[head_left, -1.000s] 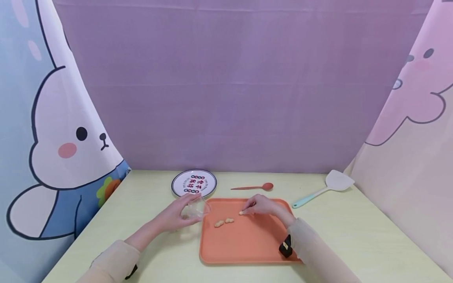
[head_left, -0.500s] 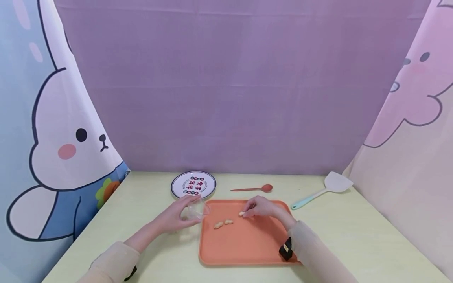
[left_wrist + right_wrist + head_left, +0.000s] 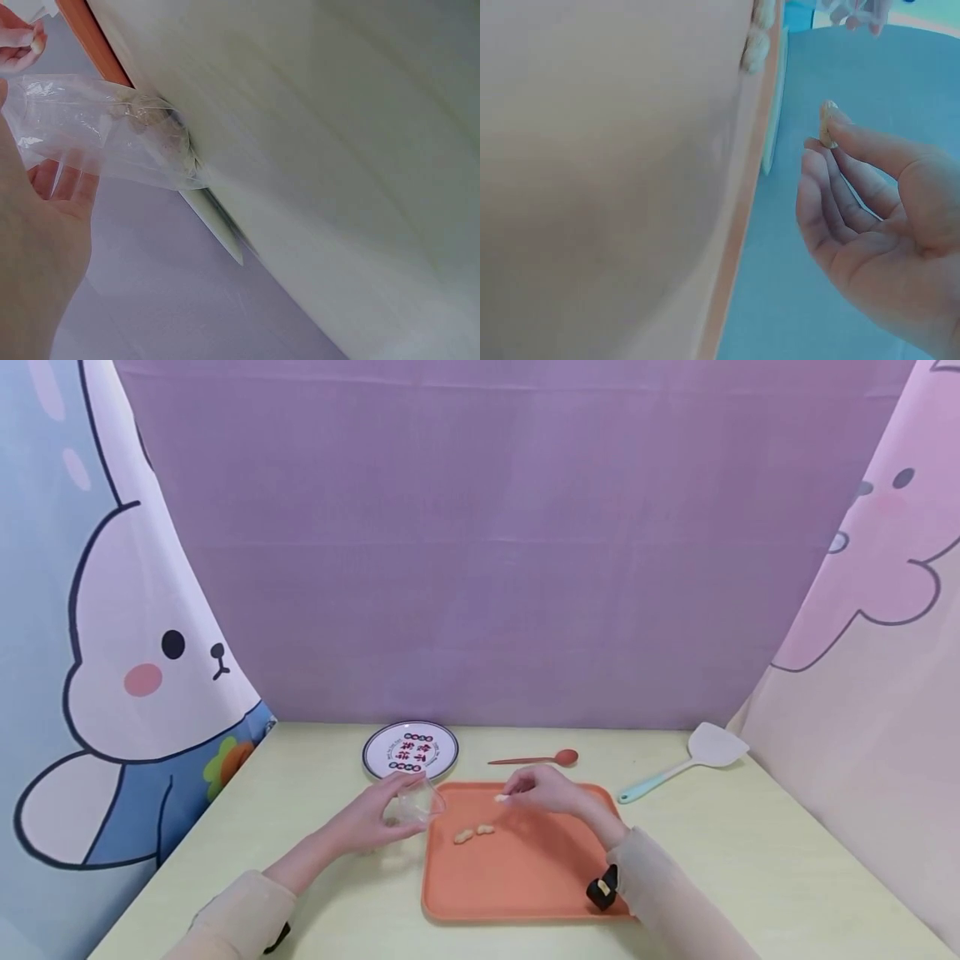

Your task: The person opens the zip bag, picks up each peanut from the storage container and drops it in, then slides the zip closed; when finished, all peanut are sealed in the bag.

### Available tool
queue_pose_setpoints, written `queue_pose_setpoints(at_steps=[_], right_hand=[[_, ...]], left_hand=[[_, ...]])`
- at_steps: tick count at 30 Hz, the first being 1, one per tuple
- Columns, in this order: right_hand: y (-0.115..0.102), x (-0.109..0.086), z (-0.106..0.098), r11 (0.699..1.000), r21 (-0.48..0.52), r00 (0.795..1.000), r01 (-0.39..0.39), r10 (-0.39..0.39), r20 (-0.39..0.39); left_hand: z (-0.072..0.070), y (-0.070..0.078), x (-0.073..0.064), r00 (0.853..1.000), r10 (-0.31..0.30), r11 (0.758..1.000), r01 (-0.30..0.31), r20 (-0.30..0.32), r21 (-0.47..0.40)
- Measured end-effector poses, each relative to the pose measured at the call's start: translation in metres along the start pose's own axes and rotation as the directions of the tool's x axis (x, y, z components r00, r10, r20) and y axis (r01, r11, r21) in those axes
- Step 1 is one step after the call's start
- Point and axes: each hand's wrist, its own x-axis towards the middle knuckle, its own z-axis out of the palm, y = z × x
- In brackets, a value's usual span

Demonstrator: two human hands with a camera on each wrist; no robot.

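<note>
My left hand (image 3: 371,818) holds a clear plastic bag (image 3: 412,806) by its mouth, at the left edge of the orange tray (image 3: 517,889). In the left wrist view, brownish contents (image 3: 157,124) show through the lower end of the bag. Between the thumb and fingertips of my right hand (image 3: 549,792) is a pinched peanut (image 3: 825,124), raised over the far part of the tray. Two more unshelled peanuts, a left one (image 3: 463,837) and a right one (image 3: 486,829), lie side by side on the tray's left half.
A white plate (image 3: 412,747) with a dark rim and red lettering stands behind my left hand. Beyond the tray lies a red spoon (image 3: 566,757). To the right is a white spatula (image 3: 716,745) with a mint handle. A purple cloth (image 3: 510,568) hangs behind the table.
My right hand has lifted the peanut off the tray and shifted it slightly left, toward the bag. The left hand and the bag stay in place.
</note>
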Motion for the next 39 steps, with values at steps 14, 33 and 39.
queue_pose_setpoints(at_steps=[14,33,39], right_hand=[[-0.046,0.020,0.021,0.999,0.032,0.990,0.043,-0.039,-0.132],[-0.076,0.047,0.053,0.990,0.025,0.987,0.138,-0.135,-0.090],[-0.077,0.048,0.058,0.989,0.041,0.987,0.145,-0.142,-0.071]], left_hand=[[0.000,-0.001,0.000,1.000,-0.008,1.000,0.008,0.010,-0.002],[0.000,-0.001,0.001,1.000,0.016,1.000,-0.016,-0.022,-0.013],[-0.001,-0.003,0.001,0.999,0.035,0.999,-0.036,-0.023,-0.022]])
